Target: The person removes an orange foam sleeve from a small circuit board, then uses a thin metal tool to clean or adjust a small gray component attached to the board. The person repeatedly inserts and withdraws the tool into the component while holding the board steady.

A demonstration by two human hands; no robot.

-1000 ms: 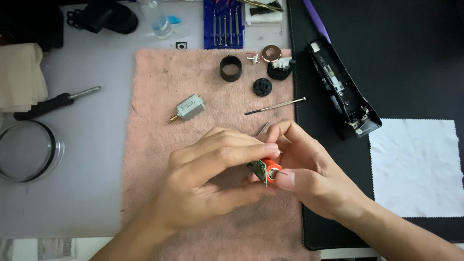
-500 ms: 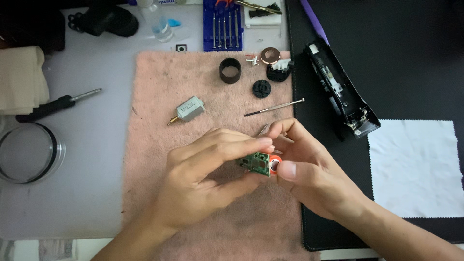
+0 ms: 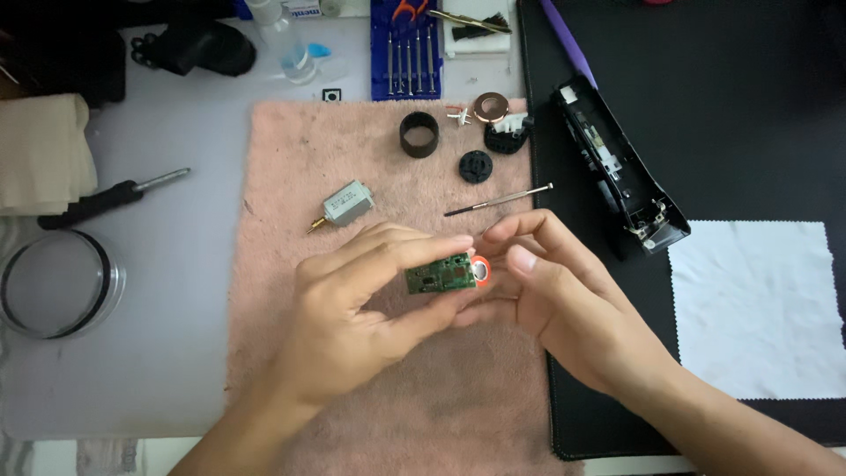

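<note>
My left hand (image 3: 357,304) pinches a small green circuit board (image 3: 439,274) between thumb and fingers, its flat face turned toward me, above a pink towel (image 3: 291,159). An orange-red round part (image 3: 483,271) sits at the board's right end. My right hand (image 3: 564,300) touches that end with thumb and fingertips. Both hands hover over the towel's middle.
On the towel lie a small silver motor (image 3: 345,204), a black ring (image 3: 419,135), a black round cap (image 3: 476,166), a copper coil (image 3: 490,108) and a thin screwdriver (image 3: 498,201). A black device housing (image 3: 617,167) and white cloth (image 3: 758,308) lie on a black mat. A screwdriver set (image 3: 410,53) and a glass dish (image 3: 57,284) stand left and back.
The board has been turned in my fingers from edge-on to face-up, and raised slightly. Both hands stayed over the towel's middle.
</note>
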